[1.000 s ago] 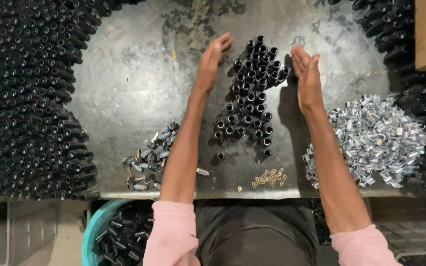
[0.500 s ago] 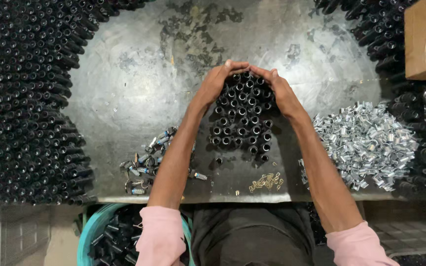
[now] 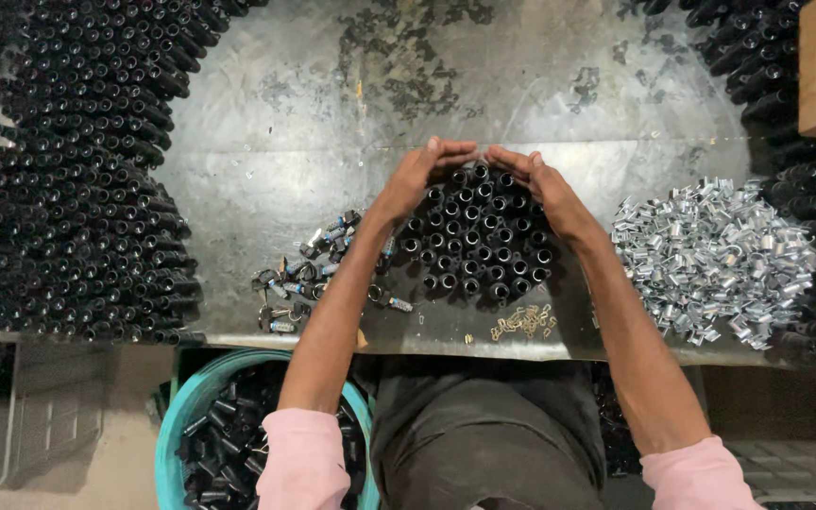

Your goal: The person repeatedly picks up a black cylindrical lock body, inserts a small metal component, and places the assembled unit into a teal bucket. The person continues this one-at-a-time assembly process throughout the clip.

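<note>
Both hands cup a tight cluster of upright black tubes (image 3: 477, 241) mid-bench, near the front edge: left hand (image 3: 417, 179) curves round the far-left side, right hand (image 3: 535, 184) round the far-right, fingertips nearly meeting at the back. Neither hand is clamped on any one piece; fingers are together, palms pressed to the outer tubes, prob. to keep them packed and standing w/ open mouths up. Tubes look like dark, slightly glossy plastic or coated metal, round w/ hollow tops. The metal table (image 3: 266, 170) is dull grey sheet, scuffed and stained. Left of the cluster, a small scatter of mixed small parts (image 3: 309, 274); just in front, a few tiny brass-coloured bits (image 3: 524, 321). To the right, well apart, a heap of shiny silver fittings (image 3: 710, 260), angular and reflective. Big stacks of black tubes lying flat (image 3: 77, 170) line the left side, more far right. A teal tub (image 3: 181, 425) w/ more black pieces sits below the bench edge.
</note>
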